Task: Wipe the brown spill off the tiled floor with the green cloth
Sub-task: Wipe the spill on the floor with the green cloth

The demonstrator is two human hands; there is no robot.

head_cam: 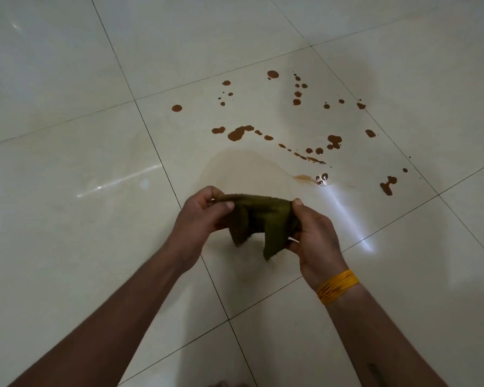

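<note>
While both hands pinch it, green cloth (pixel 259 219) stretches left-right.

The single head view looks forward and steeply down from above onto the tiled floor (pixel 67 163), close over the person's outstretched forearms, with no second view.
</note>
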